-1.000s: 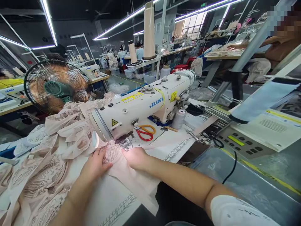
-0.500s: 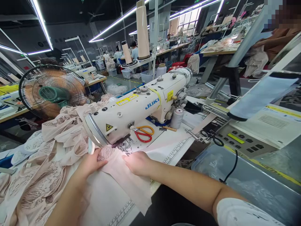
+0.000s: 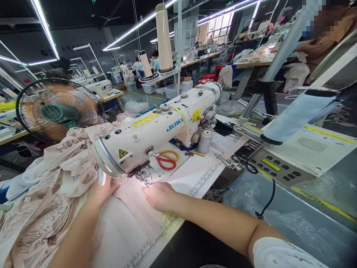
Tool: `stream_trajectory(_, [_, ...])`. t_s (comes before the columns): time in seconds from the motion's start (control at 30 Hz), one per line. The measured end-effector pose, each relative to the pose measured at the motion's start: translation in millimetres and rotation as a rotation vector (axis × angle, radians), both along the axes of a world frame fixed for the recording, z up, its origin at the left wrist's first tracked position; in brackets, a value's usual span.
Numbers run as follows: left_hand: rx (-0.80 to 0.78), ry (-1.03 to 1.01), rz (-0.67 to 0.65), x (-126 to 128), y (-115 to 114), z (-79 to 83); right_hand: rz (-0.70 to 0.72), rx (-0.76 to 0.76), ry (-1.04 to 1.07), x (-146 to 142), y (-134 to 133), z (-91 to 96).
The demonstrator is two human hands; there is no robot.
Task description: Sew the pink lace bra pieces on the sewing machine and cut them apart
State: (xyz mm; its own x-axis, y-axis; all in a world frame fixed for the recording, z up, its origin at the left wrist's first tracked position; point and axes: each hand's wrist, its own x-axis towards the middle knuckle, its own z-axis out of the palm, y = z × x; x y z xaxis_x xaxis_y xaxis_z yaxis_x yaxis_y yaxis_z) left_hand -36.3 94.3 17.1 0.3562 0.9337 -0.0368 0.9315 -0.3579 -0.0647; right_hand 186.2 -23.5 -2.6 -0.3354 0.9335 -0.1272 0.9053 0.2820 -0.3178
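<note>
A white JUKI sewing machine (image 3: 156,128) stands in front of me. Pale pink fabric (image 3: 136,203) lies under its presser foot (image 3: 145,176) and spreads toward me over the white table. My right hand (image 3: 160,196) is closed on the fabric's right edge, just beside the foot, thumb and fingers pinched together. To the left of the needle area, my left hand (image 3: 103,191) holds the fabric's lacy left side, its thumb on top and its other fingers partly hidden by the machine head. Red-and-orange-handled scissors (image 3: 166,160) rest on the machine bed behind my right hand.
Pink lace garments (image 3: 52,201) are heaped at the left, below a fan (image 3: 57,111). A thread spool (image 3: 205,141) stands by the machine. At the right are a control box (image 3: 295,156), an elastic feeder (image 3: 231,162) and a plastic bin (image 3: 281,208). People work farther back.
The fabric's loose near end has drawn in toward the machine, and less lace shows by my left thumb. Both hands stay beside the foot. The whole view has shifted slightly.
</note>
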Motion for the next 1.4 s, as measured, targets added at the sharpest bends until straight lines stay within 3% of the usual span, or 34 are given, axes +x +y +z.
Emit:
stream_trajectory(0.07, [0.071, 0.024, 0.014, 15.4, -22.4, 1.8, 0.033, 0.016, -0.001, 5.9, -7.2, -2.7])
stream_trajectory(0.17, [0.155, 0.001, -0.096, 41.9, -66.5, -7.2, 0.054, 0.019, -0.004, 15.9, -20.0, -7.1])
stream_trajectory(0.3, [0.144, -0.111, -0.398, 70.2, -119.9, -30.1, 0.021, 0.031, 0.010, 25.0, -34.8, -14.0])
stream_trajectory(0.43, [0.143, -0.040, -0.471, 72.6, -142.1, -42.1, 0.008, 0.040, 0.005, 29.0, -45.6, -19.2])
stream_trajectory(0.57, [0.221, -0.041, -0.528, 57.3, -139.1, -43.4, 0.021, 0.016, -0.015, 31.0, -50.5, -16.5])
stream_trajectory(0.8, [0.398, -0.078, -0.673, 33.9, -114.4, -48.1, 0.025, 0.028, -0.032, 28.8, -44.3, -11.3])
stream_trajectory(1.23, [0.380, -0.064, -0.762, 9.7, -67.3, -51.0, 0.037, 0.051, -0.072, 18.7, -21.0, -13.2])
stream_trajectory(1.4, [0.432, -0.109, -0.793, 14.0, -63.0, -45.4, 0.044, 0.061, -0.057, 17.7, -13.4, -11.7])
